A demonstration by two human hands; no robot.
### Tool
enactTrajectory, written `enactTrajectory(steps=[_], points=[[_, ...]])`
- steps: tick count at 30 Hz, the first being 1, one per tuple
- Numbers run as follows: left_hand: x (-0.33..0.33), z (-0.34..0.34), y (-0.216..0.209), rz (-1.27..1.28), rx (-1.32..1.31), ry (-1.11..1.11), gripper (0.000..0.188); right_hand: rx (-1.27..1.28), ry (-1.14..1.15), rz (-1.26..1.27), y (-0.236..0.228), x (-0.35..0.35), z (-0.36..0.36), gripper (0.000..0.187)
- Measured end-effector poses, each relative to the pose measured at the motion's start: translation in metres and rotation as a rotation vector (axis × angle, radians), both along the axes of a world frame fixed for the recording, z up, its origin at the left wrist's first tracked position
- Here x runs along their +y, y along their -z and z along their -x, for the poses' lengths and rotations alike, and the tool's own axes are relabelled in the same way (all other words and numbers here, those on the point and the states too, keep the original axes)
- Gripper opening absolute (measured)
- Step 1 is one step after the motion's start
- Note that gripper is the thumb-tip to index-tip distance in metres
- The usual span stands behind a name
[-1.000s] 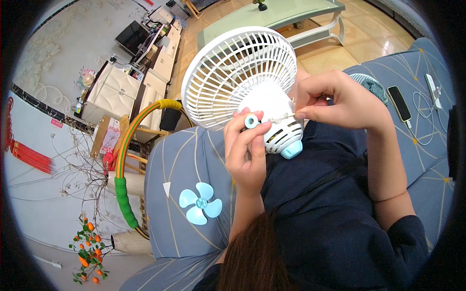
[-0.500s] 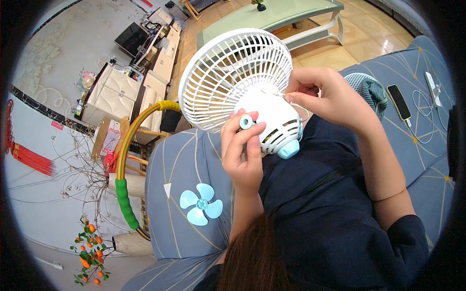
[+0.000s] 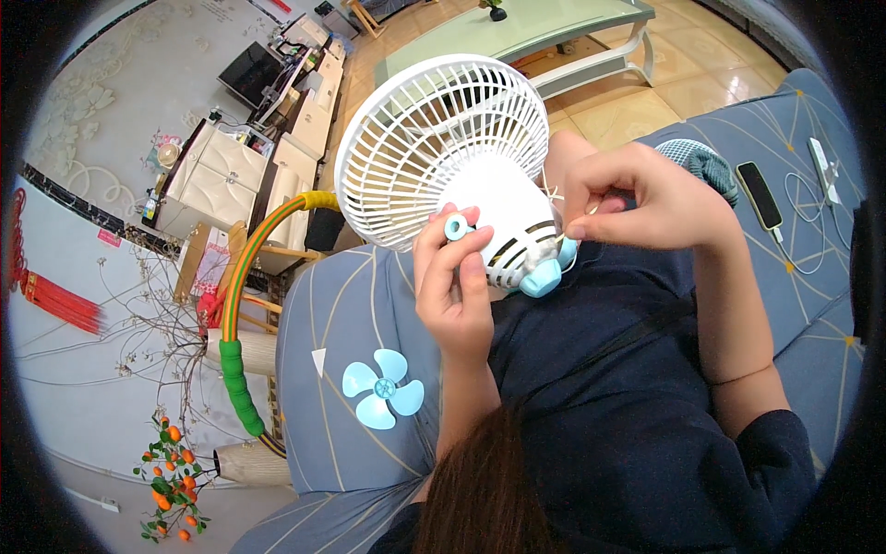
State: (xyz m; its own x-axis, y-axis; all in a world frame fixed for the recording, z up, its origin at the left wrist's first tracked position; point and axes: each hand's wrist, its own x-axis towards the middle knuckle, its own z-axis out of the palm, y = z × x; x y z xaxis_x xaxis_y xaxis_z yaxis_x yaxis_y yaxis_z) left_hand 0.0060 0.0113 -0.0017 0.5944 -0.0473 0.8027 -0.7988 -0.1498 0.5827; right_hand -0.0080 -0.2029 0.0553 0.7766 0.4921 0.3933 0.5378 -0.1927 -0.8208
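A white fan [image 3: 484, 185] with a slatted rear cage tilts over my lap, its light-blue knob toward me. My left hand [image 3: 452, 295] is closed on the near left side of its motor housing. A small light-blue ring-shaped part [image 3: 456, 227] is tucked between those fingers. By the housing's right side, my right hand [image 3: 637, 198] pinches a thin pale stick [image 3: 593, 211], its lower end close to the vents. What that end touches is too small to tell. The light-blue fan blade [image 3: 384, 389] lies on the sofa, left of my left forearm.
The blue-grey sofa [image 3: 351, 305] spreads on both sides of me. To the right lie a phone [image 3: 759, 196] on a cable, a power strip [image 3: 824, 171] and a mesh-like round thing with dark cloth. Ahead is a glass-topped table [image 3: 425, 57]; a green-wrapped hoop [image 3: 242, 388] stands left.
My right hand has moved down and toward me, from beside the cage base to the vents near the knob. The fan and my left hand have shifted slightly left.
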Motion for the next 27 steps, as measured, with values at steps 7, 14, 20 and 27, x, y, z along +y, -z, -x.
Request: enactTrajectory(steps=[7,14,20,27], points=[[-0.002,0.004,-0.004,-0.055,-0.025,0.007,0.015,0.021,0.195,-0.265,0.016,0.01,-0.013,0.013],[-0.002,0.004,0.0,-0.07,-0.038,0.012,0.015,-0.014,0.113,-0.091,0.009,0.01,-0.009,0.013],[-0.001,0.003,0.0,-0.074,-0.03,0.015,0.015,0.015,0.044,-0.038,0.007,0.004,-0.008,0.014],[-0.003,0.002,0.0,-0.021,0.02,0.048,0.016,-0.037,0.268,-0.081,0.019,0.014,-0.018,0.015]])
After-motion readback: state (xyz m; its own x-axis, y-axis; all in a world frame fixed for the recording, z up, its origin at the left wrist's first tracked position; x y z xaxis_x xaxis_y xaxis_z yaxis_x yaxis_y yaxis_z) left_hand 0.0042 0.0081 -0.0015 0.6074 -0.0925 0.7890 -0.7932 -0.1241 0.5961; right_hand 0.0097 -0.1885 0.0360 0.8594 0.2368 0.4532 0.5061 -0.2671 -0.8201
